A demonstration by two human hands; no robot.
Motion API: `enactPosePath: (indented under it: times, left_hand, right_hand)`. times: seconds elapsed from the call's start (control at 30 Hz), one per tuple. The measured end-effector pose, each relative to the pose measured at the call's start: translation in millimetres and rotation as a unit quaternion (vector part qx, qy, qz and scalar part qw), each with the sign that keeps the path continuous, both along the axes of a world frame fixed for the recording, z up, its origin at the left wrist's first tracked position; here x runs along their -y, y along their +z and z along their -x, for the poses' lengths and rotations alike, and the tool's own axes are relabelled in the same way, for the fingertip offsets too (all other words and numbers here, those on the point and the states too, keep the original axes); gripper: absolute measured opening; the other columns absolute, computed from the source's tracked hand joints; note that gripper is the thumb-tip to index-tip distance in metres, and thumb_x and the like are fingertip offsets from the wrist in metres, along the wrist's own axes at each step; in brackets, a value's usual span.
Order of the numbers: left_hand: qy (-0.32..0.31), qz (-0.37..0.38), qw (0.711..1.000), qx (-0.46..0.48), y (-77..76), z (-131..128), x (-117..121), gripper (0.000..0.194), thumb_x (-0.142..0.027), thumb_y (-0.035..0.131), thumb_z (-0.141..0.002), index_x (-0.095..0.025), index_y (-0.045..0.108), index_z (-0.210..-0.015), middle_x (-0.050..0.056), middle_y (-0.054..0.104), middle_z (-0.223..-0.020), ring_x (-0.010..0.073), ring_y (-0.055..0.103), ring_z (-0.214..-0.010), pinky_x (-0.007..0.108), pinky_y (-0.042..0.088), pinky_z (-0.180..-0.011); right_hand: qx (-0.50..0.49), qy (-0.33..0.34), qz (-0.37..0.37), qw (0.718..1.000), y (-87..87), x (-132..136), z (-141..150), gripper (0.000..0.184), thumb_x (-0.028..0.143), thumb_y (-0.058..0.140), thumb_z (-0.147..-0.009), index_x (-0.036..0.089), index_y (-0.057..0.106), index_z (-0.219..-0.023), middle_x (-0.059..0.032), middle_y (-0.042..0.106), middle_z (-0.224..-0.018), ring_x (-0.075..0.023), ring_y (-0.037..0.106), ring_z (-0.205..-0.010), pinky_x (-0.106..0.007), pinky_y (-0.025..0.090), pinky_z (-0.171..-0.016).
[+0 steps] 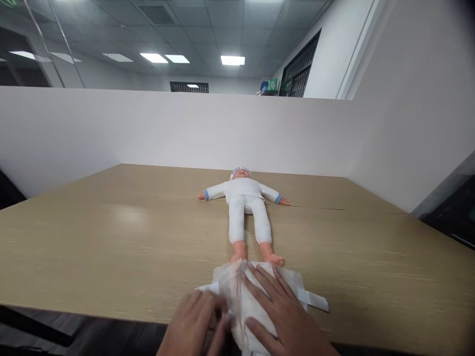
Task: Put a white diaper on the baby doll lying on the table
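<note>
A baby doll [245,207] in a white suit and cap lies on its back on the wooden table [111,237], arms spread, feet toward me. A white diaper [237,291] lies at the table's near edge, just in front of the doll's feet. My right hand [282,311] rests flat on the diaper with fingers stretched out. My left hand [196,324] lies on the diaper's left side, fingers curled at its edge; whether they pinch it I cannot tell.
White partition walls [148,128] close off the table at the back and right. A dark monitor edge [452,207] shows at the far right. Ceiling lights and a dark window frame appear above the partition.
</note>
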State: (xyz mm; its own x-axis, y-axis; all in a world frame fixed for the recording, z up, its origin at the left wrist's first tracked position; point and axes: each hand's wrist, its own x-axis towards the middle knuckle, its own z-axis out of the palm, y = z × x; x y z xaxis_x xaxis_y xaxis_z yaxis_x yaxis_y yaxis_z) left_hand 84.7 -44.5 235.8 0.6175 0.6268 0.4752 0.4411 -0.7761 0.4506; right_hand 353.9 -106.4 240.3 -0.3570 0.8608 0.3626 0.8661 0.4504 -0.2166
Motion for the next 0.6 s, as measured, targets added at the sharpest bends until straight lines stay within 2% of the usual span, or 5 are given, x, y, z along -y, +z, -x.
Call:
enactPosePath:
  times: [0.17,0.27,0.4,0.5,0.6]
  left_hand:
    - [0.006,-0.146,0.980,-0.132,63.9,-48.2,-84.1,0.054,-0.008,0.048,-0.101,-0.022,0.048,-0.154,0.016,0.058,-0.152,0.0317,0.055,-0.137,0.049,0.047,-0.112]
    - [-0.112,-0.204,0.945,-0.232,75.6,-84.2,-129.0,0.086,-0.007,0.065,-0.090,-0.028,0.034,-0.167,0.015,0.041,-0.170,0.0347,0.043,-0.153,0.049,0.043,-0.118]
    - [-0.261,-0.251,0.880,-0.307,78.1,-115.9,-158.4,0.115,-0.008,0.086,-0.068,-0.035,0.036,-0.167,0.009,0.029,-0.179,0.0363,0.039,-0.156,0.046,0.038,-0.123]
    - [-0.308,-0.274,0.858,-0.307,77.9,-128.3,-165.7,0.098,-0.013,0.085,-0.074,-0.033,0.046,-0.162,0.006,0.032,-0.179,0.0343,0.039,-0.158,0.046,0.036,-0.125]
    - [-0.356,-0.292,0.851,-0.253,72.6,-138.8,-171.2,0.047,-0.017,0.064,-0.098,-0.028,0.064,-0.143,0.005,0.056,-0.164,0.0293,0.046,-0.153,0.044,0.038,-0.125]
  right_hand:
    - [0.028,0.010,-0.006,1.000,-5.3,1.8,-3.7,0.080,0.049,0.063,-0.105,0.029,0.028,-0.174,-0.0071,0.035,-0.176,-0.0362,0.042,-0.159,-0.059,0.038,-0.130]
    - [0.030,0.024,-0.025,0.999,-8.2,-1.6,-6.4,0.084,0.047,0.066,-0.103,0.028,0.026,-0.174,-0.0089,0.037,-0.175,-0.0382,0.046,-0.157,-0.061,0.040,-0.128]
    - [0.017,0.037,-0.048,0.998,-13.7,-7.1,-12.3,0.092,0.048,0.070,-0.099,0.028,0.023,-0.175,-0.0101,0.042,-0.172,-0.0392,0.053,-0.152,-0.056,0.051,-0.120]
    - [0.021,0.042,-0.049,0.998,-22.4,-11.5,-16.8,0.093,0.052,0.072,-0.097,0.028,0.025,-0.174,-0.0101,0.043,-0.171,-0.0392,0.056,-0.149,-0.051,0.056,-0.115]
    - [0.028,0.043,-0.044,0.998,-34.9,-16.5,-20.0,0.096,0.056,0.073,-0.096,0.029,0.026,-0.174,-0.0101,0.041,-0.172,-0.0390,0.054,-0.151,-0.049,0.054,-0.118]
